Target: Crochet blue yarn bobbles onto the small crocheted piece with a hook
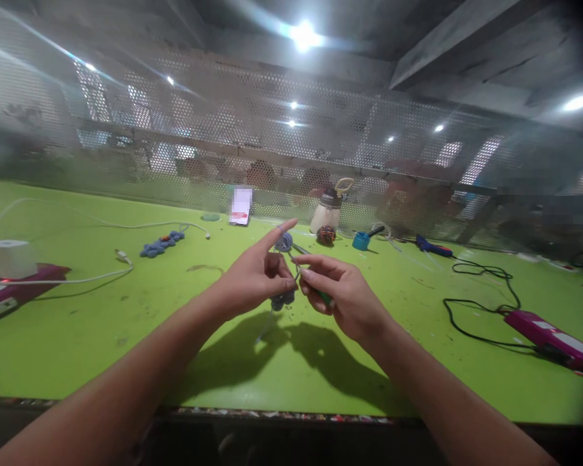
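Note:
My left hand (260, 268) pinches a blue-grey crochet piece (282, 301) between thumb and fingers. Its index finger points up and forward, with yarn looped round it. Below the fingers hangs the piece's knobbly lower part, and a thin yarn tail (263, 331) dangles from it. Close by on the right, my right hand (337, 291) is closed around a crochet hook (324, 298) with a green handle, mostly hidden in the palm. The hook's tip meets the work at the left fingertips. Just beyond the hands is a ball of blue-grey yarn (284, 242).
A finished-looking blue crochet strip (162, 244) lies left on the green table (126, 349). Further back stand a phone (241, 206), spray bottle (326, 210), dark multicoloured yarn ball (326, 235) and blue tape roll (361, 241). Power strips (554, 338) with cables lie at both sides; a blue glue gun (433, 246) sits right.

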`<control>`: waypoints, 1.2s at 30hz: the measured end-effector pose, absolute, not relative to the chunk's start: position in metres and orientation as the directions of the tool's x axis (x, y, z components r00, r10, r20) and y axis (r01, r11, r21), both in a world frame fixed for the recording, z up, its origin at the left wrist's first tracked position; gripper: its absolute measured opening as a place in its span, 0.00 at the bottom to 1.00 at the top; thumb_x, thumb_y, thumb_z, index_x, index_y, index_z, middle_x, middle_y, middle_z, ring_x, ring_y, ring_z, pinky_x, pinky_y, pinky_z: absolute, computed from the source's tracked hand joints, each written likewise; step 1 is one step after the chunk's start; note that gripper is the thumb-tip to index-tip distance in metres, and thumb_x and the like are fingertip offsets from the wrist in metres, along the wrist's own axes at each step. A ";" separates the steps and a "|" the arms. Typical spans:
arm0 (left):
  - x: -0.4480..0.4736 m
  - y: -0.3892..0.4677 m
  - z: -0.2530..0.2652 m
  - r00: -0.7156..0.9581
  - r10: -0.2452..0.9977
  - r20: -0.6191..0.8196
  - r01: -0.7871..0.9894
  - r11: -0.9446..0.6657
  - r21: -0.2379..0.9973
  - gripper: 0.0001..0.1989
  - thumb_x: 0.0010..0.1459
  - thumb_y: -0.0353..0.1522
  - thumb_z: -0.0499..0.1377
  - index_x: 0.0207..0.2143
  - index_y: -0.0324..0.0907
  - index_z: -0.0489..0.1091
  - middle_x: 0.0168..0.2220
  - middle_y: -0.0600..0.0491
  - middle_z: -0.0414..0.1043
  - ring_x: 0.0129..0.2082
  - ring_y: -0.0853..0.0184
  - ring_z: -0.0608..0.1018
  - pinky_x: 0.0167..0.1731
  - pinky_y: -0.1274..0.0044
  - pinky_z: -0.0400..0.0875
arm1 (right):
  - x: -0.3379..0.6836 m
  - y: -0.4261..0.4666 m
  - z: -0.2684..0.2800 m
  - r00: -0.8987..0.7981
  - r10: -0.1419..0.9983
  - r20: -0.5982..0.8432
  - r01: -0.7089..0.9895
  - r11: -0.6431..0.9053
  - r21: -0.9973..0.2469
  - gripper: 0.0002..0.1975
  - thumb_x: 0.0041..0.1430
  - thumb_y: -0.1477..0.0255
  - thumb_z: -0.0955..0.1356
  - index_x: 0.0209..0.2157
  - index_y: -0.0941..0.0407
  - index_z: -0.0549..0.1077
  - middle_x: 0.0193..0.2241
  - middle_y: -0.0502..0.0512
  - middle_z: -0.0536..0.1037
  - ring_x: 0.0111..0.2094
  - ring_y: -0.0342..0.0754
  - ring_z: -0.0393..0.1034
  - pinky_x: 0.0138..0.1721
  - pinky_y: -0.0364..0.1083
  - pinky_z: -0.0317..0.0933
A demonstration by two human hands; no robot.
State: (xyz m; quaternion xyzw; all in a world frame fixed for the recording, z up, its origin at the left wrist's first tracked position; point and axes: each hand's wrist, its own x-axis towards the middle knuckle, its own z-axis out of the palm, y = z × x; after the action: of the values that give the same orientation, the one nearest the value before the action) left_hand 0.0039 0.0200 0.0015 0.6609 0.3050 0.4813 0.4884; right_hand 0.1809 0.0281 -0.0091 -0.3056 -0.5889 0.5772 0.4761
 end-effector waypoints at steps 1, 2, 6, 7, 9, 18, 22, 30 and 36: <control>0.004 0.020 0.001 0.342 0.873 0.347 -0.045 -0.353 0.934 0.51 0.48 0.25 0.65 0.69 0.45 0.41 0.22 0.56 0.71 0.24 0.68 0.73 0.27 0.76 0.67 | 0.181 0.028 -0.008 -0.360 0.918 0.163 -0.202 0.094 -0.975 0.14 0.48 0.69 0.75 0.39 0.56 0.78 0.19 0.47 0.72 0.14 0.36 0.57 0.15 0.38 0.43; 0.005 0.021 0.000 0.330 0.874 0.357 -0.018 -0.373 0.928 0.51 0.48 0.25 0.65 0.69 0.45 0.40 0.22 0.57 0.71 0.24 0.68 0.73 0.27 0.76 0.67 | 0.181 0.028 -0.007 -0.363 0.924 0.124 -0.211 0.048 -0.976 0.15 0.48 0.70 0.75 0.40 0.56 0.78 0.19 0.47 0.72 0.14 0.36 0.57 0.15 0.38 0.43; 0.007 0.018 0.000 0.261 0.856 0.447 0.175 -0.498 0.850 0.50 0.51 0.24 0.63 0.70 0.47 0.39 0.23 0.57 0.72 0.23 0.68 0.73 0.27 0.76 0.67 | 0.183 0.029 -0.006 -0.393 0.919 0.030 -0.205 -0.055 -0.977 0.19 0.46 0.71 0.76 0.43 0.57 0.78 0.19 0.47 0.71 0.14 0.35 0.56 0.16 0.39 0.43; 0.008 0.017 0.000 0.241 0.845 0.478 0.229 -0.528 0.818 0.49 0.51 0.24 0.62 0.70 0.47 0.39 0.23 0.57 0.72 0.23 0.68 0.73 0.27 0.76 0.67 | 0.184 0.029 -0.006 -0.402 0.915 0.022 -0.192 -0.061 -0.980 0.20 0.46 0.71 0.75 0.44 0.57 0.78 0.18 0.47 0.70 0.14 0.35 0.56 0.16 0.39 0.42; 0.009 0.015 0.000 0.215 0.823 0.525 0.309 -0.568 0.763 0.47 0.52 0.24 0.61 0.69 0.49 0.42 0.24 0.57 0.72 0.22 0.69 0.72 0.28 0.75 0.67 | 0.185 0.030 -0.006 -0.414 0.910 0.021 -0.148 -0.045 -0.988 0.20 0.47 0.70 0.75 0.45 0.57 0.78 0.17 0.45 0.69 0.14 0.35 0.55 0.16 0.39 0.41; -0.001 0.022 0.005 0.317 0.921 0.226 -0.123 -0.197 0.973 0.52 0.49 0.26 0.65 0.69 0.41 0.36 0.28 0.48 0.77 0.27 0.65 0.75 0.30 0.73 0.65 | 0.196 0.034 -0.003 -0.373 0.874 0.313 0.126 0.382 -0.915 0.16 0.52 0.72 0.71 0.44 0.60 0.80 0.14 0.45 0.69 0.13 0.36 0.54 0.15 0.40 0.47; -0.003 0.022 0.005 0.305 0.931 0.199 -0.212 -0.137 0.968 0.49 0.49 0.26 0.64 0.69 0.38 0.41 0.30 0.46 0.78 0.27 0.67 0.73 0.30 0.73 0.63 | 0.195 0.032 -0.003 -0.399 0.846 0.354 0.009 0.390 -0.921 0.15 0.53 0.70 0.72 0.44 0.58 0.80 0.13 0.44 0.66 0.13 0.36 0.55 0.15 0.40 0.47; 0.005 0.028 0.000 0.173 0.961 0.215 -0.132 -0.193 0.972 0.40 0.48 0.26 0.63 0.63 0.35 0.55 0.21 0.58 0.70 0.24 0.70 0.69 0.30 0.75 0.62 | 0.189 0.029 -0.006 -0.446 0.875 0.188 -0.193 0.111 -0.975 0.12 0.48 0.69 0.75 0.36 0.57 0.79 0.17 0.45 0.70 0.13 0.34 0.56 0.14 0.38 0.43; -0.002 0.038 -0.004 -0.043 0.944 0.327 0.236 -0.309 0.922 0.12 0.53 0.37 0.60 0.21 0.39 0.70 0.20 0.54 0.68 0.23 0.68 0.68 0.29 0.75 0.60 | 0.183 0.026 -0.009 -0.394 0.877 0.276 -0.165 0.228 -0.960 0.11 0.51 0.70 0.74 0.38 0.57 0.79 0.16 0.43 0.67 0.13 0.35 0.54 0.14 0.39 0.43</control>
State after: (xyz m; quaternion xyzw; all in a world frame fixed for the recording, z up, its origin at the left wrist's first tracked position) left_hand -0.0018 0.0384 -0.0045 0.6071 0.4858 0.5345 0.3312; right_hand 0.1833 0.0257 -0.0095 -0.2843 -0.6259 0.5525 0.4714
